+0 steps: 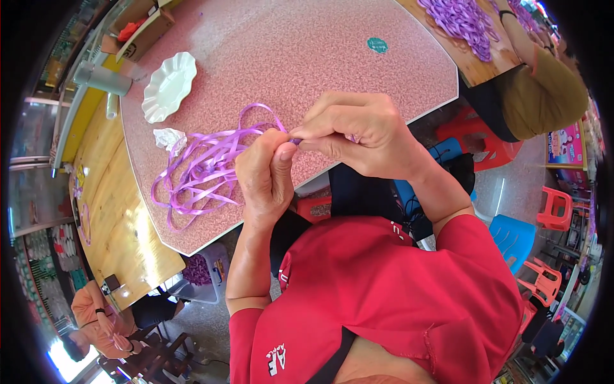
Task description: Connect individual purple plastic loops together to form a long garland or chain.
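Both of my hands meet above the pink speckled table, their fingertips almost touching. My left hand is closed, thumb against the fingers, on a purple ribbon. Opposite it, my right hand pinches the same ribbon between thumb and forefinger. A small dark bit shows between the two hands, too small to make out. The rest of the ribbon lies in loose tangled loops on the table, left of my left hand.
Beyond the ribbon lie crumpled white paper and a white scalloped dish. A round green sticker is on the tabletop. At the upper right, purple ribbons are heaped beside another person. Someone in orange sits at lower left.
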A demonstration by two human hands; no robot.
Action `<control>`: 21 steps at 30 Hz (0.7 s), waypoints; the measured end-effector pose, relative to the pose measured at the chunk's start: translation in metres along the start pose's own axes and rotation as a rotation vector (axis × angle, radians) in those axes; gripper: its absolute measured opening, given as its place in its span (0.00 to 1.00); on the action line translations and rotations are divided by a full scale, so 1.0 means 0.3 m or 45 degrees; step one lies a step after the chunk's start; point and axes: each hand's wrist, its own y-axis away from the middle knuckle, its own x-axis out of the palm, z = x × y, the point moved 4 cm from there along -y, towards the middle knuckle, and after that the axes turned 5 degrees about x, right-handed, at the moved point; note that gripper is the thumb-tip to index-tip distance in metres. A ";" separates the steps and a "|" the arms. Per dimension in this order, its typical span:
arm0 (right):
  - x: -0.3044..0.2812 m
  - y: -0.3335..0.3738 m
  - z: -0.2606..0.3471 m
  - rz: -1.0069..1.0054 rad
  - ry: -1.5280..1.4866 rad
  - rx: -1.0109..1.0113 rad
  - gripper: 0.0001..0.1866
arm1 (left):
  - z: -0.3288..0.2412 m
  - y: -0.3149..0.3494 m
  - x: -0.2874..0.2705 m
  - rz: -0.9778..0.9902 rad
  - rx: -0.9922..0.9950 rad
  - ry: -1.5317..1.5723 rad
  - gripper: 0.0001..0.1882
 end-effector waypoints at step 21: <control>0.021 0.029 -0.058 0.039 -0.541 0.380 0.09 | 0.010 0.006 0.012 -0.036 0.027 0.089 0.12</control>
